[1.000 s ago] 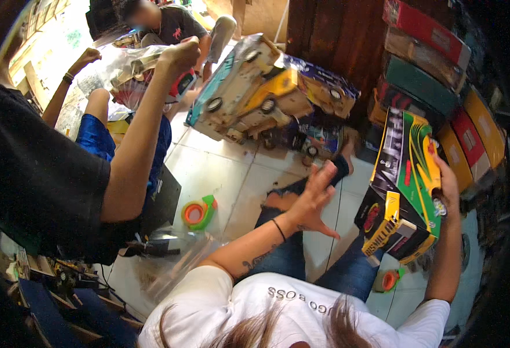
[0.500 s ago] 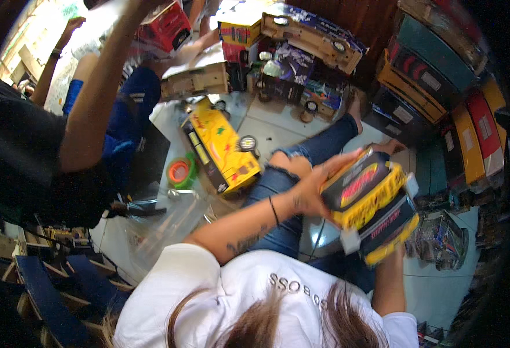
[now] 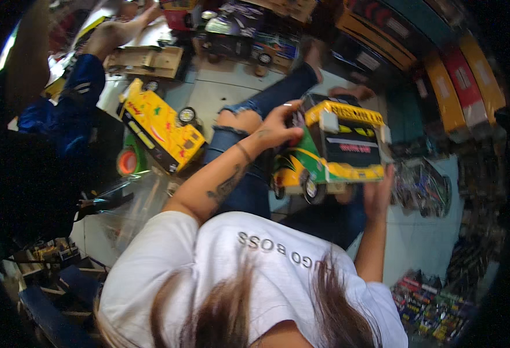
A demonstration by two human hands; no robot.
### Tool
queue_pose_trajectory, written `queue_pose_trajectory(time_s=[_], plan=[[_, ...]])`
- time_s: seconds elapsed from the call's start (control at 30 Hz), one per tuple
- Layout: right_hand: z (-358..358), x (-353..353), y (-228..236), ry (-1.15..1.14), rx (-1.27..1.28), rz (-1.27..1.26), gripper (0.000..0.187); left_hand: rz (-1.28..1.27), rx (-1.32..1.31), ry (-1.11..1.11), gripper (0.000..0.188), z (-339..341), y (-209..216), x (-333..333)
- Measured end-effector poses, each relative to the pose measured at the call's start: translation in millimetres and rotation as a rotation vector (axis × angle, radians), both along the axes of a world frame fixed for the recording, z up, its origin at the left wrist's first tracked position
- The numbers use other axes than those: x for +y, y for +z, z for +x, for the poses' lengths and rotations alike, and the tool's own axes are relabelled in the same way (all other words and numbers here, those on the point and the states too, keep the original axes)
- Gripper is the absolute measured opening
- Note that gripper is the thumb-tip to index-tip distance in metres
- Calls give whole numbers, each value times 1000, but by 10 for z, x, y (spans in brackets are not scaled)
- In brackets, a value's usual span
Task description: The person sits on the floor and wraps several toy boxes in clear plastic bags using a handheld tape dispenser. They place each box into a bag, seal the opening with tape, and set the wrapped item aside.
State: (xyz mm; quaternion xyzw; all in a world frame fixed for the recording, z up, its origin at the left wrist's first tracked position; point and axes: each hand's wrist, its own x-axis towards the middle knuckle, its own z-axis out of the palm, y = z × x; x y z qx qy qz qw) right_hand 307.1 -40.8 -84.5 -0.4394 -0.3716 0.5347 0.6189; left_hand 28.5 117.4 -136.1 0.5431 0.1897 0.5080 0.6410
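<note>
I hold a yellow, green and black toy bus (image 3: 336, 148) over my lap with both hands. My left hand (image 3: 275, 127) grips its left side, fingers wrapped around the edge. From below and to the right, my right hand (image 3: 378, 194) supports the bus's right end. The bus is tilted, its yellow front panel facing up and its wheels pointing down toward my jeans (image 3: 249, 185).
A second yellow toy bus (image 3: 159, 133) lies on the tiled floor to the left, beside an orange and green tape roll (image 3: 128, 161). Another person in a blue sleeve (image 3: 63, 116) reaches toward boxes at the top left. Coloured boxes (image 3: 446, 98) stack along the right wall.
The toy bus in my hands has turned and come in over my lap. The second yellow bus stays on the floor at left. The view has tilted downward.
</note>
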Motion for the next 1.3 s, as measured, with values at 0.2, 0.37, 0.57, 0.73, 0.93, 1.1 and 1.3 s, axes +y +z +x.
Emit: queue_pose_trajectory(time_s=[0.2,0.37,0.57,0.73,0.93,1.1,1.3], plan=[[-233,759,156,361,348,-162,70,38,87,412,66,-74,-142,-721],[-124,1150,589,356,-141,-100,66,609,356,174,127,-332,252,-646],[-620,199,256,-697,447,-123,72,449,13,54,150,47,221,-575],[-563,164,105,-284,149,103,63,581,400,525,154,423,46,-1146],[-281,-35,-173,-525,-50,135,64,602,282,562,131,106,-85,-1485],[-422,-202,-250,-606,-143,155,64,343,9,199,85,-56,38,-1159],[-419,-262,-167,-653,-229,167,65,237,263,103,61,241,133,-1006]])
